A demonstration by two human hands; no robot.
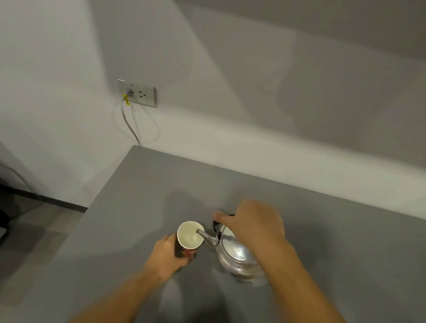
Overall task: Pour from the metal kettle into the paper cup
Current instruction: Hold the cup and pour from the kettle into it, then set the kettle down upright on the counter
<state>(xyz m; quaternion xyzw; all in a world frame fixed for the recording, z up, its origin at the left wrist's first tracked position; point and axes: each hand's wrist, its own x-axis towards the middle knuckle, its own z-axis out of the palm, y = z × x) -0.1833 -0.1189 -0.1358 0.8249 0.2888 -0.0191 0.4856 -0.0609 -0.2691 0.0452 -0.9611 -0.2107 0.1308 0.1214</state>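
Polished metal kettle [237,256], rounded and shiny, tilts on a matte grey table [149,180], its slim spout [206,236] reaching over the rim of the paper cup [190,235] just left of it. Right hand [254,226] closes around the kettle's black handle; left hand [167,255] wraps the cup's red-printed side. Cup interior looks pale, its contents unclear.

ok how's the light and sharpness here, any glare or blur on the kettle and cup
Head view: soft, dim light, with broad shadows across the wall and dark ones on the table below the arms. The kettle shows mild glare on its lid. The right hand is slightly motion-blurred; the cup and left hand are sharper. Wide-angle lens tilts the wall lines.
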